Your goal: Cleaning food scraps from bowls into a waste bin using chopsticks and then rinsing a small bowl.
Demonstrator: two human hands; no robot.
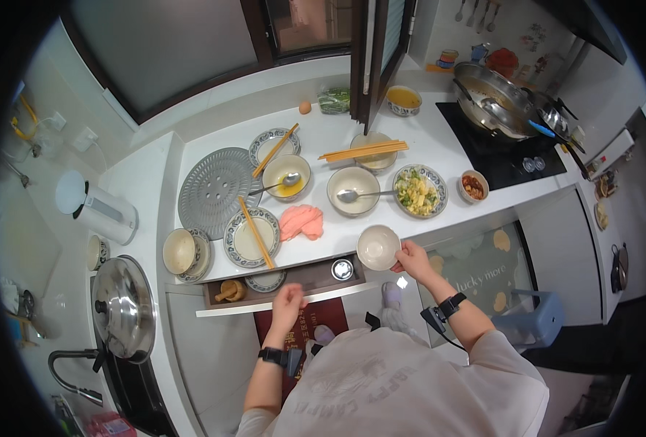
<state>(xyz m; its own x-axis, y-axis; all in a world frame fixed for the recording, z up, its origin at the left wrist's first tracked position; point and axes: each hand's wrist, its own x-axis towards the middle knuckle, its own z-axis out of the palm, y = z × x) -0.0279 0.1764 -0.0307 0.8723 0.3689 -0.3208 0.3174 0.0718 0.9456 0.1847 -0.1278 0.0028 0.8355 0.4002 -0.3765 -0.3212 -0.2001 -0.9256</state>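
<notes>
My right hand (410, 261) holds a small white bowl (378, 257) by its rim, just off the counter's front edge. The bowl is tilted toward me and looks empty inside. Above the pulled-out drawer (316, 284) is my left hand (289, 306), fingers loosely curled, with nothing visible in it. Inside the drawer lie a wooden mortar and pestle (232, 291), a patterned plate (265, 280) and a round silvery item (342, 269). On the counter behind the held bowl stand a larger bowl with a spoon (352, 206) and a plate of egg and greens (418, 191).
Patterned plates with chopsticks (252, 240), an egg-smeared bowl (287, 185), a pink cloth (301, 222) and a grey perforated rack (219, 188) crowd the left counter. Right are a sauce bowl (473, 187) and a wok (489, 104) on the hob. An opened window sash (368, 71) overhangs the counter.
</notes>
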